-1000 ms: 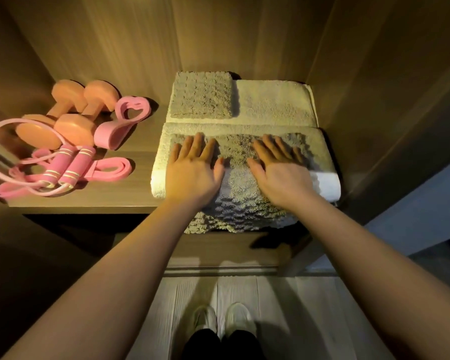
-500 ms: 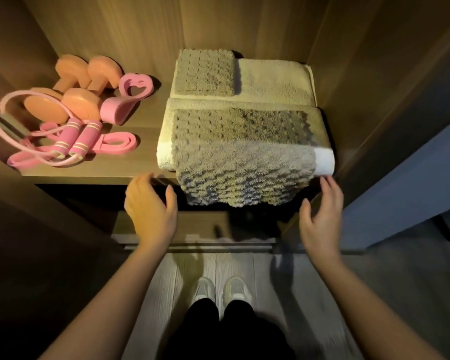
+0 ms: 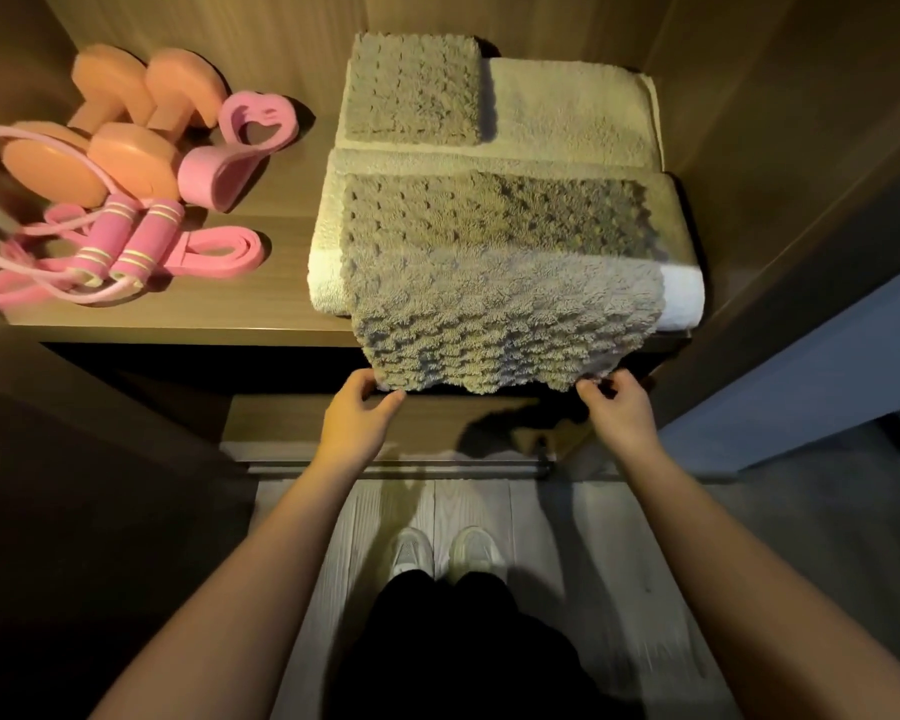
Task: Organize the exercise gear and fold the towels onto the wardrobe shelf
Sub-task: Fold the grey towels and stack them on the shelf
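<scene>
item: grey nubbed terry towel (image 3: 494, 283).
location: laid across a folded cream towel (image 3: 684, 298) at the front right of the wooden wardrobe shelf (image 3: 178, 322). the near half is draped over the shelf lip and hangs free.
long axis: run left to right, parallel to the shelf edge. the hanging hem is the part lowest and nearest the person.

left hand (image 3: 357, 415): placed at the hem's left corner, which is pinched between thumb and fingers.
right hand (image 3: 617, 407): placed at the right corner, with fingers curled round the hem. the depth of the hold is not shown.
relation: one hand is set at each corner, level and equally near. the towel's bulk lies straight ahead of and above them, away from the body.

judgement: the hanging half is probably meant to be lifted and carried forward over the resting half, so the fold line would be set along the long axis. if the corners are not kept even, a skewed fold may be produced.

also listed: a smaller folded grey towel (image 3: 411, 90) behind, and orange dumbbells (image 3: 126, 127) and pink skipping-rope handles (image 3: 120, 241) at left, well apart.
</scene>
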